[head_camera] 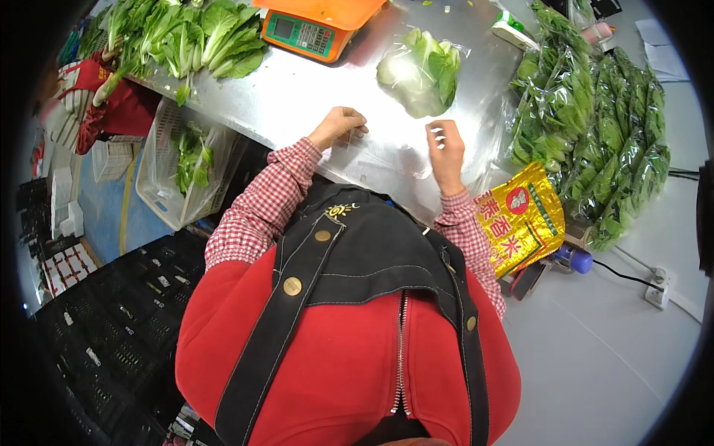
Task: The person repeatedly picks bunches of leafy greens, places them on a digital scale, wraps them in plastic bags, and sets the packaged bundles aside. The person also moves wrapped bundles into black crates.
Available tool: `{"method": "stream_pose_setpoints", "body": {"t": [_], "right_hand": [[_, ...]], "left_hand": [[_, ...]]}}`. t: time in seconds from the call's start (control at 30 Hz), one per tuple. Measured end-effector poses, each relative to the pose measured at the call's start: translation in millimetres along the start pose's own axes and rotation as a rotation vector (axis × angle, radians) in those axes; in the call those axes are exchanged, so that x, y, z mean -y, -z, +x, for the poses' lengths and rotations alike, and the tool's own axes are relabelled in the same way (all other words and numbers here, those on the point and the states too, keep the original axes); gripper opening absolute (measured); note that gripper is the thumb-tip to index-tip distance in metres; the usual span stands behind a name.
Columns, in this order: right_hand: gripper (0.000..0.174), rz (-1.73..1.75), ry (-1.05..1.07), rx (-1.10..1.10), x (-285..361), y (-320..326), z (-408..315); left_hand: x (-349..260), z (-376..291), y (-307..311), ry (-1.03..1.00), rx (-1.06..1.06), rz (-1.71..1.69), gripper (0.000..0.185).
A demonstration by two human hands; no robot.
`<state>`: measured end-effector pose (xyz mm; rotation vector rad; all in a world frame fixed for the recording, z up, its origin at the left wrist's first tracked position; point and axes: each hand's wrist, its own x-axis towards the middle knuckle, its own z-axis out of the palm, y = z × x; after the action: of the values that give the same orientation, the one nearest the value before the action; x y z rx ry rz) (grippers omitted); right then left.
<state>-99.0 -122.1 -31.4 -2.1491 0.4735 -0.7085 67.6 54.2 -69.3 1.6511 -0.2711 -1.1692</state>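
Note:
My left hand (pixel 338 128) is over the near part of the steel table (pixel 312 83), thumb and fingertips pinched on what looks like thin clear plastic film. To its right, my right hand (pixel 446 155) has its fingers curled; glare hides whether film lies between them. Clear film seems to lie on the metal between and below the hands, its outline lost in the shine. Just beyond the right hand sits a clear plastic bag of leafy greens (pixel 421 75). An orange digital scale (pixel 304 36) stands farther back, left of that bag.
Loose leafy greens (pixel 206 36) are heaped at the back left. A co-worker in a red apron (pixel 125 108) stands beside a lined white crate (pixel 184 206). Bagged greens (pixel 608 128) are piled at right, near a yellow foil bag (pixel 524 220) and a wall socket (pixel 659 289).

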Motion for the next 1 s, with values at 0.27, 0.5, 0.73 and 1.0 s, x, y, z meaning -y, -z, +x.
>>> {"method": "stream_pose_setpoints", "body": {"t": [0.27,0.5,0.73,1.0], "right_hand": [[0.021,0.017,0.291,0.356,35.3,-60.8,-16.7],[0.015,-0.114,0.337,0.381,46.6,-69.5,-21.5],[0.016,-0.02,0.325,0.453,43.9,-42.6,-24.6],[0.013,-0.456,-0.706,1.545,23.9,178.8,-187.8]], "left_hand": [[-3.9,-30.7,7.3,0.066,0.108,-0.037,0.019],[1.0,-32.1,0.8,-0.084,0.037,0.085,0.016],[1.3,-32.6,-10.3,-0.171,-0.02,0.079,0.018],[12.1,-40.8,10.5,-0.112,0.016,-0.093,0.026]]}}
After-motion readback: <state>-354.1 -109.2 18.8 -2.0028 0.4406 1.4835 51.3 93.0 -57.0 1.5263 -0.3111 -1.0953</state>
